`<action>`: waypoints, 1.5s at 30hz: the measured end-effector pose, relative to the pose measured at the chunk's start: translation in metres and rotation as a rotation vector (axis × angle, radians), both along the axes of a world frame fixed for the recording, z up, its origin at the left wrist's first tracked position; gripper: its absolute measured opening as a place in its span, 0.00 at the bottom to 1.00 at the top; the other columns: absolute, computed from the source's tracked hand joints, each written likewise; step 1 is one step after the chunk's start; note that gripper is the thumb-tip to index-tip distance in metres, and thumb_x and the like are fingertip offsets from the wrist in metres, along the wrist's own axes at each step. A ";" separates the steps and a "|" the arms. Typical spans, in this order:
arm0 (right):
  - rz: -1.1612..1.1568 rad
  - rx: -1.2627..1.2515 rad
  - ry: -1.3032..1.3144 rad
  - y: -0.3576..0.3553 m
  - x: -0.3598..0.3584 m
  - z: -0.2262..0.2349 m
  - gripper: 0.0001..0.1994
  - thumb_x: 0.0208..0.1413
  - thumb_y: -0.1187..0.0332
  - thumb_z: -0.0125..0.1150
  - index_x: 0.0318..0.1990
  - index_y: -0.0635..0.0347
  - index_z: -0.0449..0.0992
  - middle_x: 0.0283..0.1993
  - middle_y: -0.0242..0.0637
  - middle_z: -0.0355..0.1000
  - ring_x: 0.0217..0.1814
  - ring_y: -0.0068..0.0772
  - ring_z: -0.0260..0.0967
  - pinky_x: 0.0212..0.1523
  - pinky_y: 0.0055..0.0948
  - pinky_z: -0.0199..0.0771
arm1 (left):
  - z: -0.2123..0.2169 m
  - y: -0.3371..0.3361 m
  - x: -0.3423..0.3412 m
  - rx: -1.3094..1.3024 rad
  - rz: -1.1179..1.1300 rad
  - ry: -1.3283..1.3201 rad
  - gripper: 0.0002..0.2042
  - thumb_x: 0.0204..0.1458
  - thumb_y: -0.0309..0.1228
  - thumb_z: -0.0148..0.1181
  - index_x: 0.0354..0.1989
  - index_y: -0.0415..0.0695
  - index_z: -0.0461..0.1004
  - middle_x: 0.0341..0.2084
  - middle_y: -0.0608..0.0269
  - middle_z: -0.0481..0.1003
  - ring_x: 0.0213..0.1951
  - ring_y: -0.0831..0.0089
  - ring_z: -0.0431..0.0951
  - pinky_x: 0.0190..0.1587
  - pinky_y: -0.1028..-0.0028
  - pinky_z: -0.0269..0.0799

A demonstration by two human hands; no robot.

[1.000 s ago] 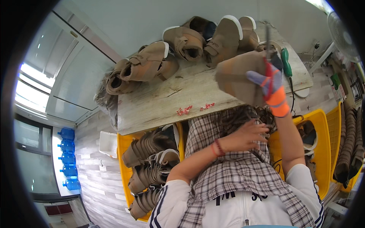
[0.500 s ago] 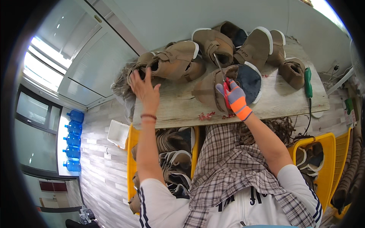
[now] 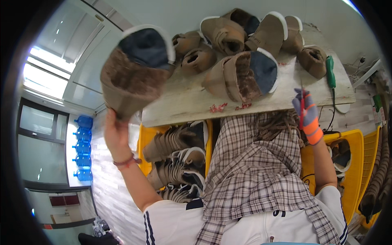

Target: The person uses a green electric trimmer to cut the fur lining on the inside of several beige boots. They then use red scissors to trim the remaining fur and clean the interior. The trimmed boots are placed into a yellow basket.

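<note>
Off the table's left end, my left hand (image 3: 117,139) grips a brown shoe upper (image 3: 136,81) by its lower edge. The upper is raised, its fleecy brown lining and dark blue inner part with a white rim in view. My right hand (image 3: 309,116), in a grey and orange glove, holds scissors (image 3: 302,108) with red handles over the table's front edge at the right. The blades point away from me and look thin and blurred. Another fleece-lined upper (image 3: 228,77) lies mid-table, between my hands, touched by neither.
Several brown uppers (image 3: 261,38) crowd the back of the wooden table (image 3: 175,108). A green-handled corded tool (image 3: 330,75) lies at its right end, red scraps (image 3: 218,108) near its front edge. Yellow crates (image 3: 352,149) of uppers flank me. Blue water bottles (image 3: 83,148) line the left.
My left hand has picked up an upper from the table's left pile and swung it leftward and nearer. My right hand has moved right with the scissors, away from the middle upper.
</note>
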State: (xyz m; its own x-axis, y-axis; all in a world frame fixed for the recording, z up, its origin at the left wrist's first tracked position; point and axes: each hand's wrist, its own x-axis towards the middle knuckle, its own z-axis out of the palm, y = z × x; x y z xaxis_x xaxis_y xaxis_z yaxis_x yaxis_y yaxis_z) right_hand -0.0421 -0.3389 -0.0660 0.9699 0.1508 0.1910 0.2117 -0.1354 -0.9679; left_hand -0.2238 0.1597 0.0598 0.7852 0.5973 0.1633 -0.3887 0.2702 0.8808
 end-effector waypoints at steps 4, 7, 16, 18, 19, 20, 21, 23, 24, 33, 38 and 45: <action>0.051 -0.350 -0.232 0.006 -0.049 0.052 0.15 0.45 0.78 0.62 0.43 0.65 0.68 0.30 0.29 0.62 0.32 0.20 0.62 0.35 0.18 0.65 | -0.058 -0.060 -0.044 -0.467 -0.200 0.184 0.24 0.53 0.30 0.55 0.58 0.39 0.60 0.55 0.51 0.64 0.57 0.56 0.64 0.57 0.56 0.63; 0.229 -0.608 -0.579 0.029 -0.069 0.082 0.16 0.38 0.78 0.65 0.36 0.63 0.67 0.30 0.37 0.65 0.32 0.33 0.66 0.35 0.22 0.68 | -0.103 -0.101 -0.066 -0.520 -0.234 0.314 0.24 0.52 0.31 0.57 0.57 0.39 0.61 0.53 0.48 0.65 0.57 0.53 0.64 0.57 0.56 0.63; 0.444 -1.033 -0.642 0.054 -0.072 0.049 0.13 0.37 0.60 0.66 0.31 0.53 0.74 0.29 0.34 0.70 0.33 0.35 0.67 0.36 0.31 0.67 | -0.171 -0.135 -0.060 -0.700 -0.442 0.443 0.21 0.49 0.31 0.60 0.52 0.40 0.66 0.51 0.41 0.66 0.56 0.56 0.66 0.60 0.61 0.59; 0.490 -1.006 -0.650 0.061 -0.074 0.043 0.13 0.38 0.59 0.66 0.31 0.53 0.74 0.29 0.34 0.70 0.33 0.35 0.68 0.35 0.31 0.67 | -0.177 -0.135 -0.059 -0.693 -0.497 0.437 0.20 0.48 0.30 0.60 0.50 0.40 0.67 0.52 0.41 0.66 0.55 0.57 0.67 0.59 0.62 0.60; 0.514 -0.992 -0.656 0.066 -0.074 0.041 0.13 0.39 0.58 0.65 0.31 0.53 0.74 0.29 0.34 0.70 0.33 0.35 0.68 0.35 0.30 0.67 | -0.180 -0.135 -0.060 -0.690 -0.524 0.433 0.20 0.48 0.30 0.61 0.50 0.40 0.68 0.52 0.41 0.66 0.54 0.58 0.68 0.59 0.62 0.61; 0.549 -1.073 -0.671 0.072 -0.075 0.038 0.13 0.40 0.57 0.64 0.31 0.53 0.74 0.28 0.35 0.70 0.33 0.35 0.68 0.34 0.30 0.67 | -0.181 -0.136 -0.061 -0.688 -0.525 0.430 0.19 0.48 0.30 0.61 0.49 0.40 0.68 0.52 0.41 0.65 0.53 0.58 0.68 0.58 0.63 0.61; 0.564 -1.094 -0.663 0.075 -0.076 0.035 0.13 0.40 0.57 0.64 0.31 0.53 0.74 0.28 0.35 0.70 0.33 0.35 0.68 0.34 0.30 0.67 | -0.183 -0.137 -0.061 -0.684 -0.525 0.425 0.18 0.48 0.29 0.61 0.48 0.39 0.69 0.53 0.41 0.65 0.53 0.59 0.69 0.58 0.63 0.62; 0.595 -1.136 -0.645 0.079 -0.078 0.031 0.14 0.41 0.56 0.63 0.31 0.53 0.74 0.28 0.35 0.70 0.33 0.34 0.68 0.33 0.30 0.67 | -0.184 -0.140 -0.061 -0.673 -0.526 0.418 0.17 0.48 0.29 0.61 0.47 0.39 0.70 0.53 0.41 0.65 0.52 0.60 0.69 0.57 0.64 0.63; 0.598 -1.132 -0.629 0.079 -0.078 0.029 0.14 0.41 0.55 0.63 0.31 0.53 0.74 0.28 0.35 0.70 0.33 0.34 0.68 0.33 0.30 0.67 | -0.181 -0.143 -0.060 -0.663 -0.526 0.412 0.17 0.48 0.29 0.61 0.46 0.39 0.71 0.54 0.41 0.64 0.52 0.60 0.70 0.57 0.65 0.64; 0.641 -1.060 -0.575 0.069 -0.075 0.019 0.14 0.41 0.56 0.64 0.31 0.53 0.75 0.28 0.34 0.69 0.33 0.34 0.68 0.33 0.30 0.67 | -0.186 -0.145 -0.058 -0.651 -0.504 0.414 0.18 0.47 0.27 0.61 0.48 0.40 0.71 0.54 0.43 0.64 0.53 0.58 0.68 0.57 0.64 0.63; 0.665 -1.037 -0.553 0.068 -0.078 0.016 0.14 0.40 0.56 0.64 0.31 0.52 0.75 0.28 0.33 0.69 0.33 0.33 0.68 0.33 0.30 0.67 | -0.187 -0.146 -0.055 -0.650 -0.505 0.424 0.18 0.47 0.27 0.62 0.48 0.40 0.70 0.54 0.43 0.64 0.54 0.58 0.67 0.58 0.64 0.63; 0.682 -1.214 -0.504 0.073 -0.081 0.017 0.14 0.40 0.55 0.65 0.32 0.51 0.75 0.28 0.33 0.70 0.34 0.32 0.69 0.33 0.29 0.67 | -0.184 -0.150 -0.051 -0.605 -0.519 0.431 0.19 0.47 0.27 0.61 0.50 0.39 0.69 0.54 0.45 0.65 0.54 0.58 0.67 0.57 0.62 0.63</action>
